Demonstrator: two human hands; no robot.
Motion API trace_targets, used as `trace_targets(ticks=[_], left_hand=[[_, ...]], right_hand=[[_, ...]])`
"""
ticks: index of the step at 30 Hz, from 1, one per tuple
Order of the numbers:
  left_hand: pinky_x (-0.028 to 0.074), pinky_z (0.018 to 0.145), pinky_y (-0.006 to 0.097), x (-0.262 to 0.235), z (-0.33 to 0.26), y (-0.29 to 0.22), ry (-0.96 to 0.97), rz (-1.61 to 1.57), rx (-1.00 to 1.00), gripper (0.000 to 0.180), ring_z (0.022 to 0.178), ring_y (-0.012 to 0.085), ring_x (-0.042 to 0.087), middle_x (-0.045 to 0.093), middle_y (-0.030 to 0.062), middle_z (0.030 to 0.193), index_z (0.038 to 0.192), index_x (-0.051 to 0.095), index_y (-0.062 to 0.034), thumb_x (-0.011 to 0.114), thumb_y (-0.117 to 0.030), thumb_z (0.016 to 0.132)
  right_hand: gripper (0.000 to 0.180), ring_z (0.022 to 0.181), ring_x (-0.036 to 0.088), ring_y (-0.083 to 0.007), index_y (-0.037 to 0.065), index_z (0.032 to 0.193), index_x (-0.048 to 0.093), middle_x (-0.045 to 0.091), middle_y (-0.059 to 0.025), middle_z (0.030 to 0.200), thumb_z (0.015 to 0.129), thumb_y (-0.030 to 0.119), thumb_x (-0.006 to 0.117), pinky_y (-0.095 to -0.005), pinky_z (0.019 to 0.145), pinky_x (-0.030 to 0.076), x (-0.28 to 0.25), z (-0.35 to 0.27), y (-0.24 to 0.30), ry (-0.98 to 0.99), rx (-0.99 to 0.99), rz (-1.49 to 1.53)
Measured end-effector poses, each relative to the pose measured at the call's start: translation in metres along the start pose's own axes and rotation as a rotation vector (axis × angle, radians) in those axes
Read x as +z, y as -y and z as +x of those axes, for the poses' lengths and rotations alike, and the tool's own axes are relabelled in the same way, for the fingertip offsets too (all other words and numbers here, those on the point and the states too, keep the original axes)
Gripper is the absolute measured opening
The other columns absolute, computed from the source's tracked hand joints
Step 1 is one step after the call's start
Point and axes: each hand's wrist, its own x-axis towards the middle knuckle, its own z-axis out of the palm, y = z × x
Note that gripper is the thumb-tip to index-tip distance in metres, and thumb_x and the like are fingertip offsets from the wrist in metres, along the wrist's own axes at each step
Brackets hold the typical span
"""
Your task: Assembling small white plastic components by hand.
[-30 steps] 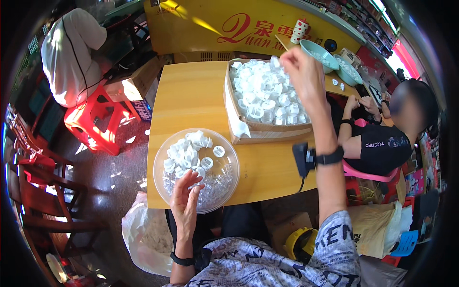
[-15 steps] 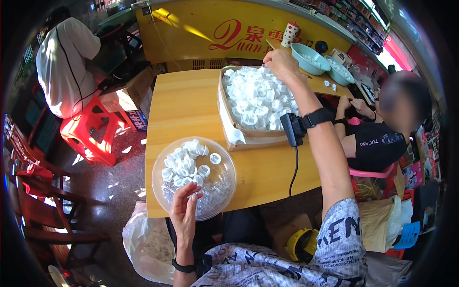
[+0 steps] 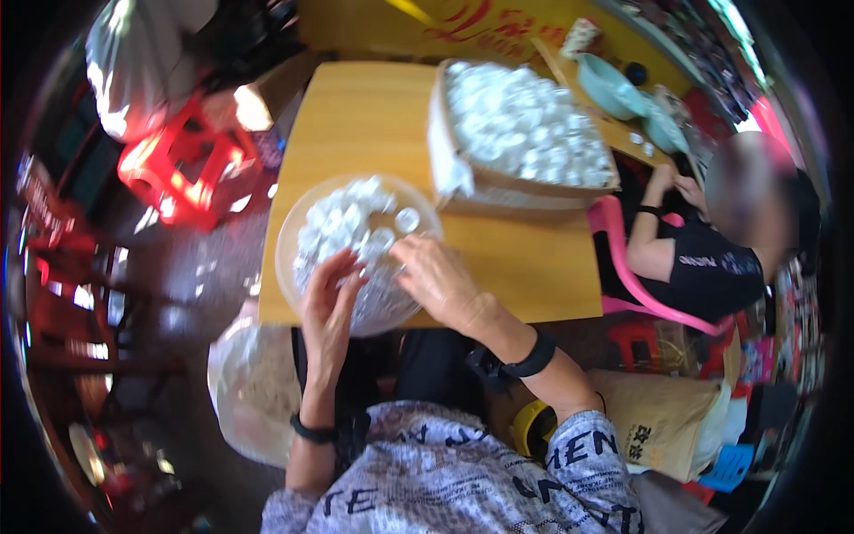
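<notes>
A round clear plastic tub (image 3: 286, 280) stands at the table's near left. White round cap-like pieces (image 3: 342, 214) are heaped in its far part, and small clear pieces (image 3: 378, 289) lie in the near part. My left hand (image 3: 329, 307) is over the tub's near edge, fingers curled toward the thumb; what the fingertips hold is too blurred to make out. My right hand (image 3: 440, 280) reaches over the tub's right side, thumb and fingers apart, with nothing visible between them. Behind it, a cardboard box (image 3: 525, 196) is heaped with many white pieces (image 3: 525, 120).
At the right, a person (image 3: 729, 254) in black sits by a pink chair (image 3: 614, 245). Pale green basins (image 3: 614, 86) stand at the far right. A red stool (image 3: 191, 165) and another person (image 3: 147, 67) are at the left. A plastic bag (image 3: 253, 392) sits below the table.
My right hand has come back from the box's far right corner to the tub. My left hand stays at the tub's near side. The whole view has shifted, with the table higher in it.
</notes>
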Motion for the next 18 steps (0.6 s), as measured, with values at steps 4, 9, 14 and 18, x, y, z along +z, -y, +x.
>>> trace_targets(ticks=[4, 9, 14, 18], left_hand=[[0.046, 0.089, 0.028, 0.001, 0.009, 0.008, 0.021, 0.029, 0.058, 0.036, 0.105, 0.0176, 0.055, 0.055, 0.0109, 0.116, 0.122, 0.048, 0.0034, 0.057, 0.002, 0.087], [0.046, 0.089, 0.027, 0.002, 0.007, 0.005, -0.019, 0.029, 0.036, 0.033, 0.105, 0.0159, 0.055, 0.056, 0.0099, 0.113, 0.119, 0.051, 0.0032, 0.059, -0.002, 0.087], [0.046, 0.090, 0.028, 0.001, 0.004, 0.003, -0.023, 0.063, 0.038, 0.033, 0.106, 0.0157, 0.054, 0.056, 0.0098, 0.114, 0.120, 0.050, 0.0030, 0.057, -0.003, 0.089], [0.046, 0.092, 0.030, 0.002, 0.002, 0.002, -0.015, 0.100, 0.040, 0.033, 0.107, 0.0164, 0.054, 0.055, 0.0106, 0.115, 0.121, 0.049, 0.0031, 0.056, -0.003, 0.089]], right_hand=[[0.014, 0.089, 0.057, -0.0352, -0.001, 0.090, 0.059, 0.058, -0.0177, 0.091, 0.078, 0.005, 0.061, -0.0413, 0.078, 0.046, 0.017, 0.003, 0.002, 0.043, 0.082, -0.058], [0.011, 0.072, 0.062, -0.0300, -0.002, 0.084, 0.061, 0.060, -0.0156, 0.080, 0.075, 0.002, 0.066, -0.0363, 0.065, 0.049, 0.019, 0.005, -0.002, -0.003, 0.073, 0.141], [0.006, 0.073, 0.064, -0.0295, -0.002, 0.082, 0.059, 0.063, -0.0156, 0.080, 0.077, -0.002, 0.062, -0.0355, 0.066, 0.050, 0.016, 0.003, 0.000, -0.028, 0.139, 0.383], [0.011, 0.070, 0.064, -0.0209, -0.001, 0.087, 0.061, 0.065, -0.0123, 0.077, 0.076, -0.003, 0.062, -0.0306, 0.065, 0.050, 0.015, 0.001, -0.002, -0.041, 0.191, 0.401]])
